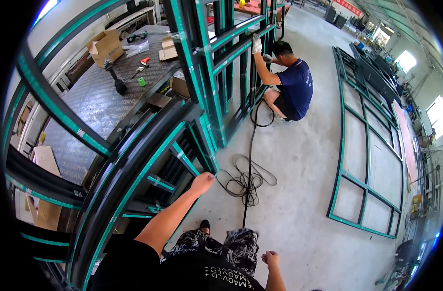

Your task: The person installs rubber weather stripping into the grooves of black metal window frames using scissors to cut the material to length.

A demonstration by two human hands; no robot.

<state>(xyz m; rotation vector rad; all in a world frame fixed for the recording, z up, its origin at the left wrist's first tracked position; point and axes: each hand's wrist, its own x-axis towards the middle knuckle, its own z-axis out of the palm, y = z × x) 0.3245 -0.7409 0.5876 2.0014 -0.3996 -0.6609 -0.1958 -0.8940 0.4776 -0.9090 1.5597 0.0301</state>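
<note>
My left arm reaches forward, and my left hand (203, 184) is closed at the edge of a dark metal frame (175, 148) with green protective strips. The fingers are bunched together, and what they pinch, if anything, is too small to make out. Low on the right, my right hand (270, 258) hangs beside my leg with its fingers curled in and nothing visible in them. More dark frames with green strips (216, 63) stand upright just ahead of my left hand.
A person in a dark blue shirt (296, 89) squats ahead, gloved hands on an upright frame. A black cable (248, 186) lies coiled on the floor. Large frames (367, 145) lie at the right. Left, a workbench (85, 119) bears a cardboard box (105, 47) and power tools (117, 80).
</note>
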